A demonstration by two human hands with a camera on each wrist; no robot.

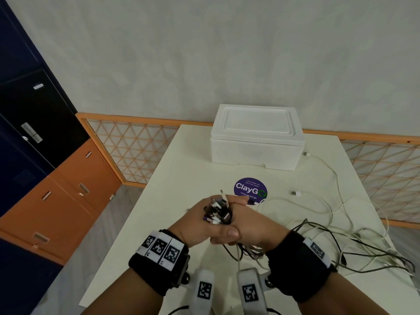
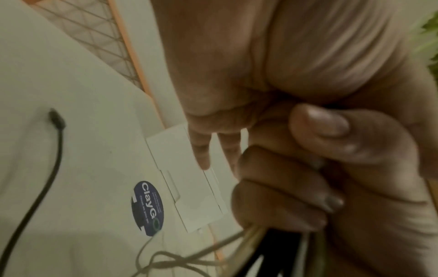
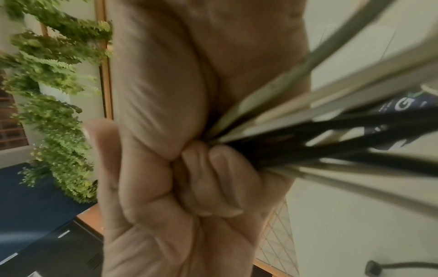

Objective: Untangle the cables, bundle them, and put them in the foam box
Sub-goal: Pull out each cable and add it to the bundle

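Observation:
Both hands meet above the middle of the white table (image 1: 181, 169). My left hand (image 1: 200, 221) and right hand (image 1: 254, 221) together grip a bundle of black and white cables, whose connector ends (image 1: 219, 211) stick up between them. In the left wrist view my curled fingers (image 2: 284, 196) wrap the cables (image 2: 272, 247). In the right wrist view the strands (image 3: 331, 131) fan out from the clasped fingers (image 3: 213, 180). The rest of the cables (image 1: 341, 242) trails in a loose tangle to the right. The white foam box (image 1: 256, 137) stands at the far side with its lid on.
A white cable (image 1: 327, 169) runs from beside the box towards the tangle, and a white USB plug (image 1: 295, 193) lies near the purple ClayGo sticker (image 1: 250, 189). An orange lattice rail (image 1: 131, 151) borders the table's back. Orange and dark lockers (image 1: 56, 178) stand to the left.

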